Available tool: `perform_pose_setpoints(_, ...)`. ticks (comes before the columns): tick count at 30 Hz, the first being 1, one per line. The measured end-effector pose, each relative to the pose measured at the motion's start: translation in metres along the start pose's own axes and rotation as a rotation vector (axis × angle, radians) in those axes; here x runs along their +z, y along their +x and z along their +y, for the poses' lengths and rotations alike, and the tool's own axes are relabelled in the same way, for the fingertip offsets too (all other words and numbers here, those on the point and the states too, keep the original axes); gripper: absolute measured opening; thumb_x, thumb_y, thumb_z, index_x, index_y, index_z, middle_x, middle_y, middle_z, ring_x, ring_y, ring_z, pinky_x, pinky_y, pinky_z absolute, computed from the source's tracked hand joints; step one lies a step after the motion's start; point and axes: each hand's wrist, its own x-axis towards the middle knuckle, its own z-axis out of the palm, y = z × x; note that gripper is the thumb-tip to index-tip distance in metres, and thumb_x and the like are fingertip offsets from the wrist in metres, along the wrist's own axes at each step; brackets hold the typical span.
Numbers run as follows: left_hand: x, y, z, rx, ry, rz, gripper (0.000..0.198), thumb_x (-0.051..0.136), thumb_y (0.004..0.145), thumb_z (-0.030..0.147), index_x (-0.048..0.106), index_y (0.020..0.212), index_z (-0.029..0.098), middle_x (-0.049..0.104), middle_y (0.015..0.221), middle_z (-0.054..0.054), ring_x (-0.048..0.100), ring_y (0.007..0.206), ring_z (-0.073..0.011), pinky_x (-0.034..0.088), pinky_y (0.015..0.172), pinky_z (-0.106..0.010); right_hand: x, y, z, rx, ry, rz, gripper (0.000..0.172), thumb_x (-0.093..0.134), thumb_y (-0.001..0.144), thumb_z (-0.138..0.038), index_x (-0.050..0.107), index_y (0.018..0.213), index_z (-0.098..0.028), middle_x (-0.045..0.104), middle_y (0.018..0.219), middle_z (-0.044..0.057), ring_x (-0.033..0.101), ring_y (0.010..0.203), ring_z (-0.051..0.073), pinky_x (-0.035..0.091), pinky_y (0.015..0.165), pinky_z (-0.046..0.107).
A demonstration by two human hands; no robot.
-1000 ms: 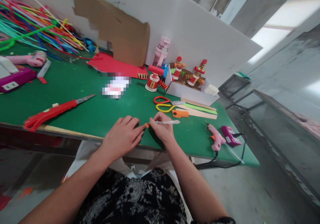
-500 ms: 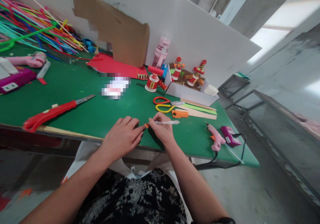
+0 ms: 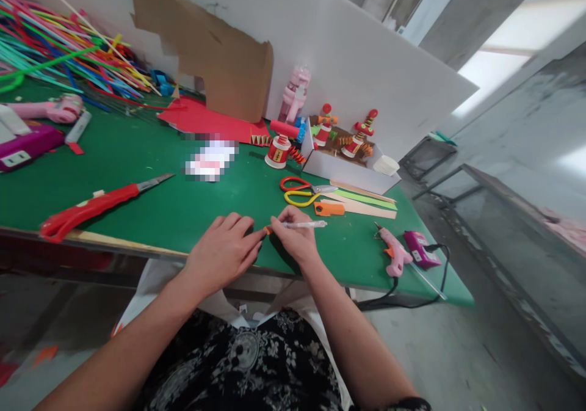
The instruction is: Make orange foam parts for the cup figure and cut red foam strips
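My right hand (image 3: pixel 295 232) is closed round a clear pen (image 3: pixel 306 224), its tip end hidden by my fingers. My left hand (image 3: pixel 226 246) lies low over the green table, its fingertips holding a small orange piece (image 3: pixel 268 230) against the surface, just beside the pen hand. What the piece is made of is hard to tell at this size. Just beyond my right hand lie scissors (image 3: pixel 300 199) with one red and one yellow handle, an orange strip with a hole (image 3: pixel 328 208), and pale and green paper strips (image 3: pixel 366 200).
A red-handled knife (image 3: pixel 105 206) lies at left. On the right are a pink glue gun (image 3: pixel 394 252) and a purple box with a cable (image 3: pixel 422 250). Red paper-cup figures (image 3: pixel 278 152) stand at the back, by a white box (image 3: pixel 350 175). Pipe cleaners (image 3: pixel 59 50) are heaped far left.
My hands keep the same hold, with hardly any visible movement. The whole view has shifted very slightly.
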Motion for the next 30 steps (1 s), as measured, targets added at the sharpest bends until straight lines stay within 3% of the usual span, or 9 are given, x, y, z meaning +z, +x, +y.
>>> perform_pose_setpoints(30,0.0005,0.0004,-0.0004,0.009,0.012,0.021,0.030,0.045,0.097,0.028,0.070,0.113,0.021,0.063,0.098,-0.010,0.050,0.089,-0.0269,0.039,0.071,-0.040,0.0013,0.0007,0.0038,-0.021,0.054,-0.026,0.025,0.061,0.070,-0.036,0.046,0.055,-0.024,0.045,0.049,-0.008,0.040,0.049,0.010,0.032,0.051,0.024)
